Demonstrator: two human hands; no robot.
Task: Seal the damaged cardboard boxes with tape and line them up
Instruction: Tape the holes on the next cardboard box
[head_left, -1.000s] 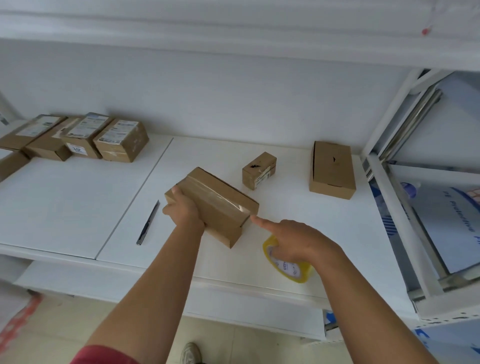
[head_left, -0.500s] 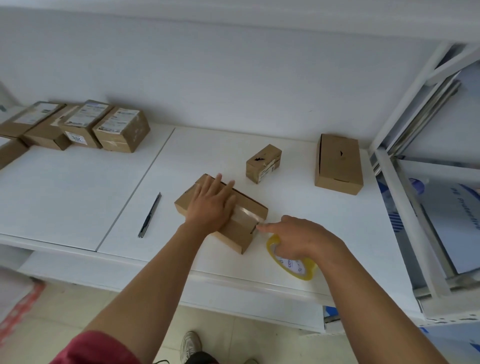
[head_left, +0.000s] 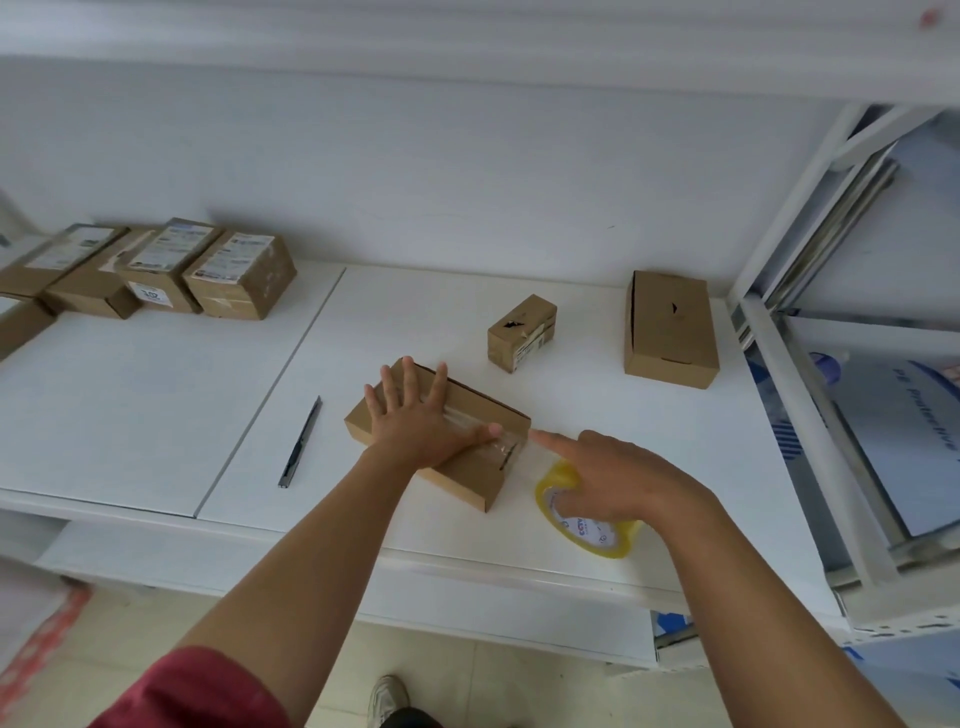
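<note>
A brown cardboard box (head_left: 467, 478) lies near the front of the white shelf (head_left: 156, 415), with clear tape across its top. My left hand (head_left: 415, 421) presses flat on that top, fingers spread. My right hand (head_left: 608, 478) grips a yellow tape roll (head_left: 597, 530) just right of the box, its index finger stretched out to the box's right edge. A small box (head_left: 522, 332) with a torn hole stands behind it. A flatter box (head_left: 670, 327) with a small tear sits at the back right.
Several labelled boxes (head_left: 156, 270) stand in a row at the back left. A utility knife (head_left: 300, 442) lies left of the box. A white metal rack (head_left: 810, 364) borders the shelf on the right. The shelf's front edge runs just below my hands.
My left hand moved from the box's left end onto its top and now lies flat with fingers spread. My right hand stays at the box's right edge with the roll.
</note>
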